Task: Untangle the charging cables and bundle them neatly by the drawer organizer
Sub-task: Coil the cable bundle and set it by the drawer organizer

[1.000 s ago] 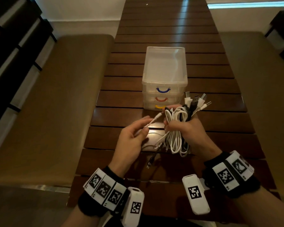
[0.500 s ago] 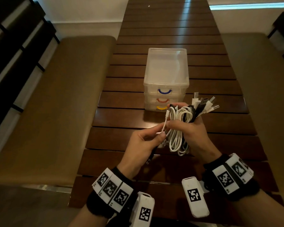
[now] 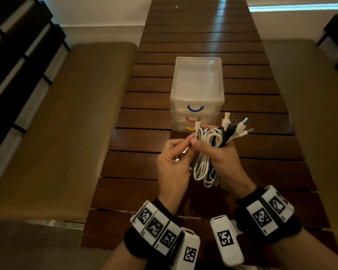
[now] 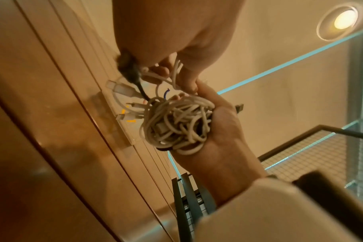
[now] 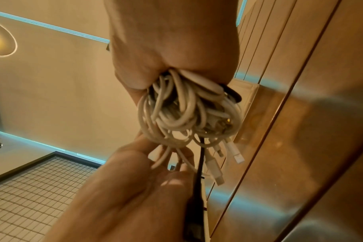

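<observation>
My right hand [image 3: 220,158] grips a looped bundle of white and black charging cables [image 3: 207,152] above the wooden table [image 3: 261,164]. Several plug ends [image 3: 236,126] fan out above the fist. My left hand [image 3: 174,160] pinches one white cable end [image 3: 197,129] that points up beside the bundle. In the left wrist view the cable coil [image 4: 176,122] sits in the right palm. The right wrist view shows the bundle [image 5: 186,113] hanging from the fist, with loose plugs [image 5: 228,157] and a black cable [image 5: 197,188] running through the left hand [image 5: 135,188]. The clear drawer organizer [image 3: 197,84] stands just behind.
The organizer has three drawers with blue [image 3: 195,108], red and yellow handles. Padded benches [image 3: 62,121] flank the slatted table on both sides. Dark chairs [image 3: 12,55] stand at the far left.
My left hand has moved right and up to the bundle, bringing the white cable end upright against it. Both hands have lifted slightly toward the organizer.
</observation>
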Demonstrator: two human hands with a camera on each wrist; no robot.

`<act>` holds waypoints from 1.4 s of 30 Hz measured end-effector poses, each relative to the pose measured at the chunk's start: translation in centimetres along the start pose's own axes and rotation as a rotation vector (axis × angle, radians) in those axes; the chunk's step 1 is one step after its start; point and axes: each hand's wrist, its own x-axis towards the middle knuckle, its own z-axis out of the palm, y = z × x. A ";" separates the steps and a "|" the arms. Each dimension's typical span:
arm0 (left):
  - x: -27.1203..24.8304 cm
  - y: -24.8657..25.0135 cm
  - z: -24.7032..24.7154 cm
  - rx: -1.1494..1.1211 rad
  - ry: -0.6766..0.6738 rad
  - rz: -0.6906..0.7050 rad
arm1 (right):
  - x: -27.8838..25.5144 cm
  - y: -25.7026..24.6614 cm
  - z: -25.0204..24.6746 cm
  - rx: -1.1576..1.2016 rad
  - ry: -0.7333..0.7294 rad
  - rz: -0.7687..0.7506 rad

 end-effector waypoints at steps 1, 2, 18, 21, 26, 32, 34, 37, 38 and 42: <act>0.2 -0.1 0.1 0.035 0.002 0.034 | 0.0 0.0 0.1 0.028 0.006 0.011; 0.3 -0.2 0.2 0.089 -0.012 0.075 | -0.1 0.0 0.2 0.063 0.017 0.029; -1.8 0.8 0.3 -0.025 -0.331 -0.100 | -0.5 -0.4 -0.2 -0.010 0.066 0.173; -1.3 0.8 0.2 -0.028 -0.365 -0.100 | -0.4 -0.4 -0.1 -0.119 0.048 0.063; -1.3 -0.6 -1.0 0.383 -0.360 -0.060 | 0.0 -0.3 -0.1 -0.116 0.145 0.015; -0.1 -0.5 -2.4 0.587 -0.373 -0.009 | -0.3 -0.7 -0.5 -0.037 0.070 0.144; 0.7 -0.8 -2.7 0.391 -0.416 -0.160 | -0.3 -0.8 -0.7 -0.007 0.034 0.155; 1.5 -0.3 -2.7 0.207 -0.463 -0.305 | -0.3 -1.1 -1.4 0.087 -0.066 0.170; 1.6 0.0 -2.6 0.187 -0.462 -0.302 | -0.3 -1.1 -1.5 0.103 -0.108 0.195; 1.3 0.2 -1.2 0.284 -0.397 -0.228 | -0.2 -0.9 -1.5 -0.002 -0.106 0.184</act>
